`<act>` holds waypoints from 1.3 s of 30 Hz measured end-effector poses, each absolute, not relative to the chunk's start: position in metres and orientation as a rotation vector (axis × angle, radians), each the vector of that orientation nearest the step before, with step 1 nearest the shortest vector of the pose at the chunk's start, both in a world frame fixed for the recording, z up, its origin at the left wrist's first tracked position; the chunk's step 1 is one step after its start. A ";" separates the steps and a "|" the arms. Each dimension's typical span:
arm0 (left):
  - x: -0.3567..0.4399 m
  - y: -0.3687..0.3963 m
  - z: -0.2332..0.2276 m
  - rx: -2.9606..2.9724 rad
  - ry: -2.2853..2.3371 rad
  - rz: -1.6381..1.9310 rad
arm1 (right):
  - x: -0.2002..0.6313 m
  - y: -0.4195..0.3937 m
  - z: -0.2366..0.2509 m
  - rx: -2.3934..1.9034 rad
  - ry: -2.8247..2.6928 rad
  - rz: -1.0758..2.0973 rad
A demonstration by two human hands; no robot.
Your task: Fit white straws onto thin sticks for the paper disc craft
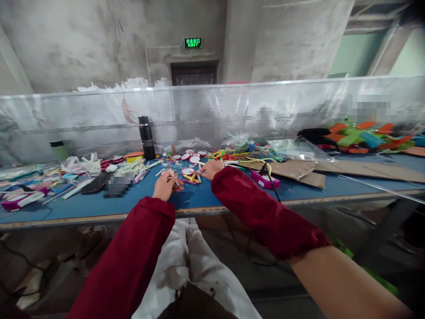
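Observation:
Both my arms, in dark red sleeves, reach onto a blue work table (99, 207). My left hand (166, 185) is closed around a thin white stick that points toward the right. My right hand (211, 169) rests palm down on the table, fingers touching a small pile of red-and-white round pieces (187, 171) and coloured sticks. What its fingers pinch, if anything, is too small to tell.
A black flask (146, 138) stands behind the pile. Loose sticks and scraps litter the left side. A pink box (264, 180) with a black cable, flat cardboard (335, 169), plastic bags and coloured foam shapes (365, 136) lie to the right. A perforated metal screen (212, 110) backs the table.

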State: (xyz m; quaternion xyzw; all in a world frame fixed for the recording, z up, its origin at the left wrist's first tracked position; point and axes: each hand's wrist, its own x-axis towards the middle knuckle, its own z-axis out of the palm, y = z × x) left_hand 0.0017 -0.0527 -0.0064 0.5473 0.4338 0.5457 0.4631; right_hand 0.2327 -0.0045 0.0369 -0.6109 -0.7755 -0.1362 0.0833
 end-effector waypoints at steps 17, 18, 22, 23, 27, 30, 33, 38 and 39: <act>-0.009 -0.049 -0.010 1.348 1.267 1.588 | 0.231 0.020 0.037 -1.757 -2.040 -0.186; -0.009 -0.049 -0.007 1.345 1.259 1.575 | 0.235 0.023 0.039 -1.750 -2.029 -0.159; -0.004 -0.045 0.018 1.370 1.151 1.563 | 0.255 0.036 0.048 -1.711 -2.038 -0.055; -0.003 -0.043 0.024 1.355 1.120 1.553 | 0.259 0.040 0.050 -1.706 -2.046 -0.032; 0.005 -0.027 0.037 1.183 1.023 1.442 | 0.260 0.054 0.055 -1.689 -2.093 0.043; 0.005 -0.013 0.033 1.089 1.002 1.387 | 0.249 0.065 0.053 -1.701 -2.146 0.097; 0.002 0.003 0.027 1.069 1.028 1.363 | 0.236 0.077 0.049 -1.765 -2.179 0.115; 0.003 0.019 0.022 1.049 0.989 1.308 | 0.227 0.093 0.044 -1.881 -2.222 0.105; 0.005 0.020 0.021 1.028 0.982 1.299 | 0.226 0.095 0.043 -1.902 -2.220 0.111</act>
